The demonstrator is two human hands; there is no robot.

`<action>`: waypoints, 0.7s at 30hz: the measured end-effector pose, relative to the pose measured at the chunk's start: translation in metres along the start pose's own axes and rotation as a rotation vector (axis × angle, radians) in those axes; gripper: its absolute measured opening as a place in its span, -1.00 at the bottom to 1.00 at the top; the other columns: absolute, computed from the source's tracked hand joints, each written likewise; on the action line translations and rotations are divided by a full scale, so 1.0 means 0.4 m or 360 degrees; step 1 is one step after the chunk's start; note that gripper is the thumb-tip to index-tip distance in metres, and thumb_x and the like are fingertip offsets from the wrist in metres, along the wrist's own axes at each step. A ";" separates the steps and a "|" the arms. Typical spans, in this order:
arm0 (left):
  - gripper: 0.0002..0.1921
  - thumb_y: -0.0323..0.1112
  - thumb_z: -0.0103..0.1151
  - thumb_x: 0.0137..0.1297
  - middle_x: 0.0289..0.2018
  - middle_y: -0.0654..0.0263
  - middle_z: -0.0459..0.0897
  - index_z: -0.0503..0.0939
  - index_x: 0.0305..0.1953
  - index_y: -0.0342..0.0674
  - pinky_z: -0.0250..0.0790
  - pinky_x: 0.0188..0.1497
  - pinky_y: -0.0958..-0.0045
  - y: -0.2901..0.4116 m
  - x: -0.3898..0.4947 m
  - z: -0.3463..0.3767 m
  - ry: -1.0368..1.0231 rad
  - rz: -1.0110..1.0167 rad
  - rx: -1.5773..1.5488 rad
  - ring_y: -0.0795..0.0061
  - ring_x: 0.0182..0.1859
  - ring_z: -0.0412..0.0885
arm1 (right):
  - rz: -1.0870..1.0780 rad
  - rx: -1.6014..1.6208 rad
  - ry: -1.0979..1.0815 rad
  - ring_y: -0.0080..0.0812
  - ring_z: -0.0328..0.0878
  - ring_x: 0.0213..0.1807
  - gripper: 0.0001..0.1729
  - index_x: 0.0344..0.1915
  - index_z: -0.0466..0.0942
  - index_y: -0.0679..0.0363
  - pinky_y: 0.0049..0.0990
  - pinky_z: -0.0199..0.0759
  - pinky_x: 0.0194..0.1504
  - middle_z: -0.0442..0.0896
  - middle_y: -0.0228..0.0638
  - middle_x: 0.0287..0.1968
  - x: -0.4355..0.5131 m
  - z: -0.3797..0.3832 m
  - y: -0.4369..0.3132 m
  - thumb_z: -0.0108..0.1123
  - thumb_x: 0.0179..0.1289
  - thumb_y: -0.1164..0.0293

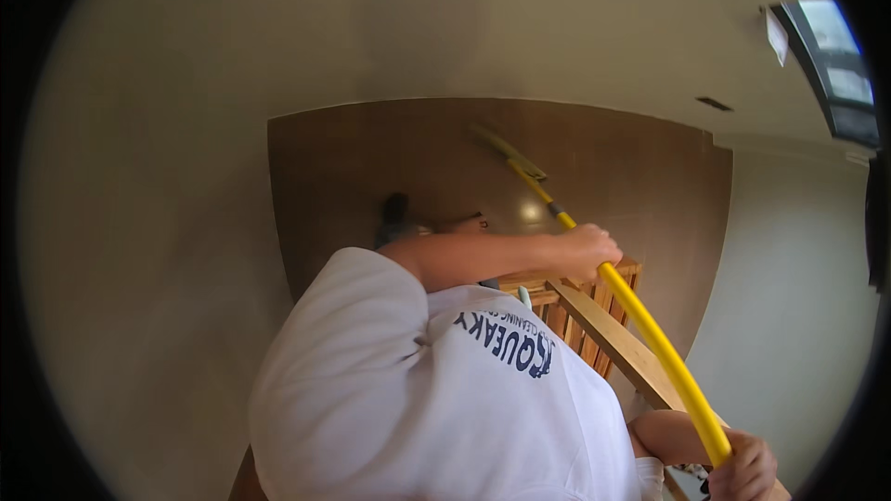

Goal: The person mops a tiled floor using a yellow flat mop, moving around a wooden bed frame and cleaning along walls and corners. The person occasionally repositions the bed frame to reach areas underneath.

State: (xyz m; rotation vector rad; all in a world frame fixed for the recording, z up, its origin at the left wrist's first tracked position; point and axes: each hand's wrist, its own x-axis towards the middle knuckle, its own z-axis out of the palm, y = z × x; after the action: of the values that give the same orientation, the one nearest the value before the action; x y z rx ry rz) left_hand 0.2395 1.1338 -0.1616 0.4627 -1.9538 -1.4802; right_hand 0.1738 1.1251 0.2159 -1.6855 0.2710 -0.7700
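My left hand [590,250] is closed around the middle of a long yellow pole [647,320]. Lower right, my right hand [745,470] grips the pole near its visible lower end. A dark collar joins the thick part of the pole to a thinner section that runs away to a long, flat, yellowish head [518,156], probably a flat mop. The head is blurred and lies over the brown floor [431,146]. My left forearm crosses in front of my white printed shirt.
Slatted wooden furniture or railing [585,341] with a pale wooden rail [612,348] stands on my right. Plain walls [174,153] border the floor. A dark shoe [395,209] shows beyond my left arm, beside a blurred pinkish thing [468,224]. A window [835,49] is at upper right.
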 end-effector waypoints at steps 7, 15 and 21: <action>-0.72 -0.14 0.27 0.06 -0.53 0.27 0.49 0.40 -0.53 -0.12 0.29 -0.32 0.23 -0.062 -0.186 -0.078 0.0308 -0.0378 0.0073 0.15 -0.40 0.47 | -0.0046 0.0511 0.0172 -0.57 0.38 -0.67 -0.60 -0.68 0.45 0.08 -0.60 0.23 -0.61 0.39 -0.48 -0.70 -0.031 -0.047 0.157 0.43 -0.05 0.10; -0.76 -0.23 0.27 0.09 -0.46 0.21 0.49 0.43 -0.50 -0.18 0.29 -0.29 0.25 -0.240 -0.384 -0.299 0.0347 -0.0869 0.0462 0.14 -0.33 0.45 | 0.0389 0.0246 0.0288 -0.28 0.46 -0.43 -0.70 -0.46 0.54 0.19 -0.15 0.38 -0.18 0.49 -0.30 -0.52 -0.049 0.010 0.378 0.38 -0.01 0.20; -0.79 -0.27 0.24 0.14 -0.48 0.20 0.50 0.45 -0.47 -0.20 0.29 -0.27 0.25 -0.346 -0.416 -0.355 0.0240 -0.1037 0.0338 0.16 -0.32 0.46 | 0.0581 0.0108 0.0645 -0.25 0.43 -0.48 -0.85 -0.51 0.50 0.22 -0.17 0.38 -0.19 0.48 -0.29 -0.55 -0.019 0.039 0.480 0.23 -0.02 0.37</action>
State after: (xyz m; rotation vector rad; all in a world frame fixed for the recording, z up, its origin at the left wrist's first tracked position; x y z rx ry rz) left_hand 0.4437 1.0920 -0.3150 1.3657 -1.9365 -1.5457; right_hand 0.2205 1.0898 0.0321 -1.3515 0.8022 -0.8260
